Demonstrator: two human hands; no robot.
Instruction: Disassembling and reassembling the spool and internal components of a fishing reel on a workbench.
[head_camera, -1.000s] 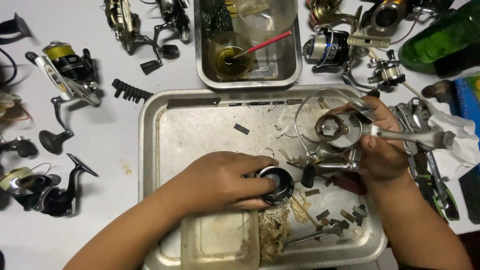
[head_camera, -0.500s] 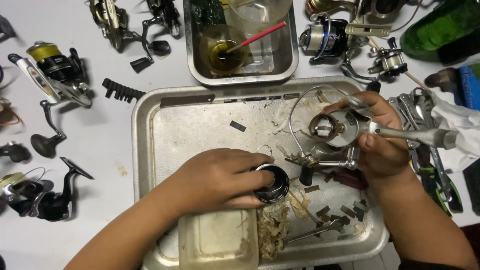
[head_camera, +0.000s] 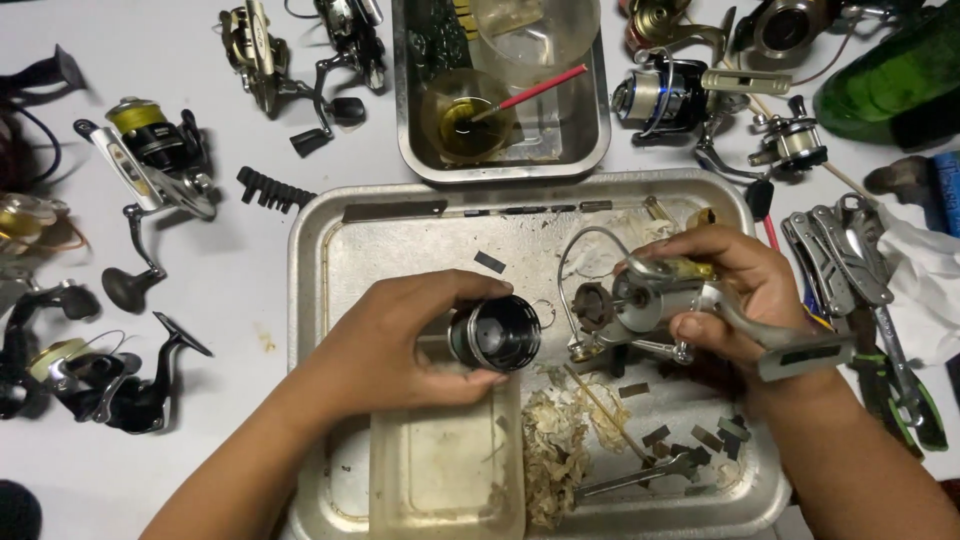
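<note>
Two hands work over a large metal tray (head_camera: 330, 250) that sits on the white tabletop (head_camera: 180, 440). A smaller steel pan (head_camera: 590, 140) stands just beyond the tray, holding a cup of yellow oil (head_camera: 465, 125) with a red-handled brush leaning in it. Several fishing reels (head_camera: 150, 150) lie scattered on the tabletop to the left and across the top right. A clear plastic tub (head_camera: 445, 470) rests at the tray's near edge. The right hand (head_camera: 745, 290) is closed around the reel body (head_camera: 650, 295), held above the tray's middle with its wire bail curving left. The left hand (head_camera: 400, 345) grips the dark spool (head_camera: 497, 333) between thumb and fingers, just left of the reel body and apart from it. Metal scraps (head_camera: 690, 435) litter the tray's right corner
</note>
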